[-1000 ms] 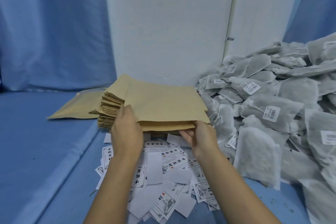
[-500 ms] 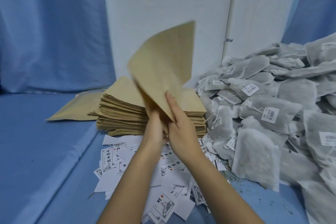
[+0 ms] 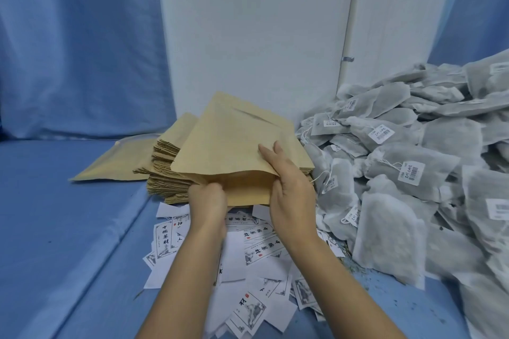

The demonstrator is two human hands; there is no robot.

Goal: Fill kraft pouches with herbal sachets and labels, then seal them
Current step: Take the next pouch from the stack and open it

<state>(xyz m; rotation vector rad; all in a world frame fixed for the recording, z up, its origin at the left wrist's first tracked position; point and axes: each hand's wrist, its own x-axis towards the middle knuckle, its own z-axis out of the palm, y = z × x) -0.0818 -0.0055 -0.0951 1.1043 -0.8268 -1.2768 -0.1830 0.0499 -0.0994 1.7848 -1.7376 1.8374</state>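
Blue padding [image 3: 68, 215] carries a stack [image 3: 165, 173] of kraft pouches, and over it one pouch [image 3: 234, 143] is held open-mouthed: left hand [image 3: 208, 202] curled on its lower lip, right hand [image 3: 292, 192] pinching the upper. Labels [image 3: 248, 256] lie beneath, sachets [image 3: 413, 173] heaped right

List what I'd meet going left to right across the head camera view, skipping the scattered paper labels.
Lone flat pouch → pouch stack → held pouch → sachet pile.

Paper labels [image 3: 165, 239] print "中國藥材"; sachet tags [image 3: 412, 172] carry barcodes, digits illegible.
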